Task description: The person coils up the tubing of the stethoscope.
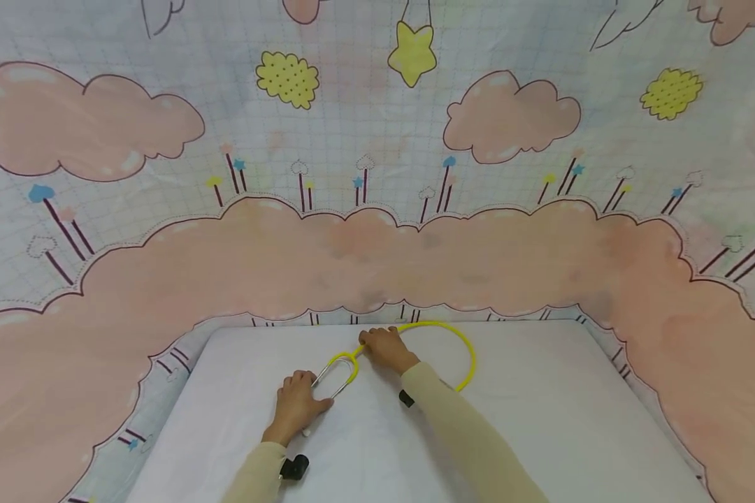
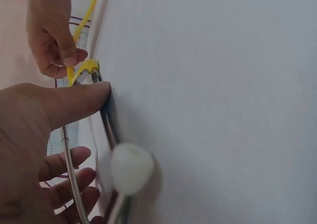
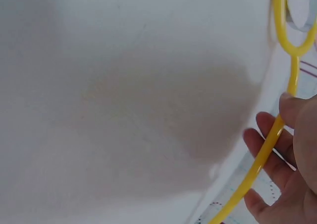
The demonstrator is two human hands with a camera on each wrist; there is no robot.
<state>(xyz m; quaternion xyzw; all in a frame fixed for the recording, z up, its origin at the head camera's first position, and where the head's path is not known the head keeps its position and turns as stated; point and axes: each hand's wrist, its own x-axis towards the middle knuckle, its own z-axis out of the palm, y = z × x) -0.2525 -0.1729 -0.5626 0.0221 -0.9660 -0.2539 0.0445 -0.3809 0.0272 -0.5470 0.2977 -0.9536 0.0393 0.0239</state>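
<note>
A stethoscope with yellow tubing and silver metal ear tubes lies across the far part of the white table. My left hand holds the two ear tubes, its thumb against one and its fingers around the other. Close to that hand, a white ear tip shows large in the left wrist view. With thumb and fingers, my right hand grips the yellow tube just past the Y-shaped fork. From there the tube loops right and passes behind the right forearm; the chest piece is hidden.
The white tabletop spreads to both sides and towards me. Beyond its far edge hangs a cloth backdrop printed with pink clouds and yellow stars. Each wrist wears a small black camera.
</note>
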